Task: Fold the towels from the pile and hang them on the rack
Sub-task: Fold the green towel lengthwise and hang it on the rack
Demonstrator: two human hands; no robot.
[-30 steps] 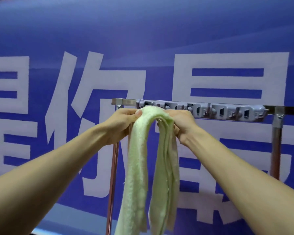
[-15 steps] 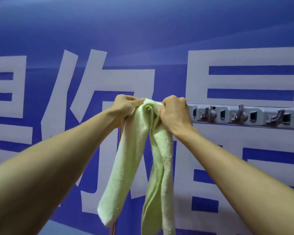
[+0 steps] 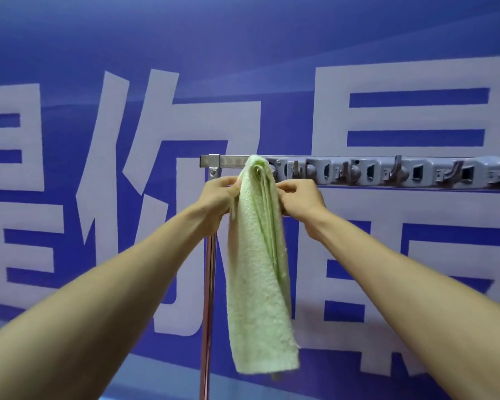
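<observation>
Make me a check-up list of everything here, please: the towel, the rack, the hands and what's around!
Surface: nothing seen.
Job's things: green towel draped over the left end of the rack's silver bar, hanging folded beside the upright post; towel pile not in view.
Clutter: grey hook strip along the bar, hooks bare.
Hands: left hand and right hand pinch the towel's sides just below the bar.
Cables: nothing seen.
Surroundings: blue wall with large white characters.

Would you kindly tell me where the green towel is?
In the head view, the light green towel hangs over the rack's top bar near its left end, beside the grey hook strip, held between the left hand and right hand.
</observation>
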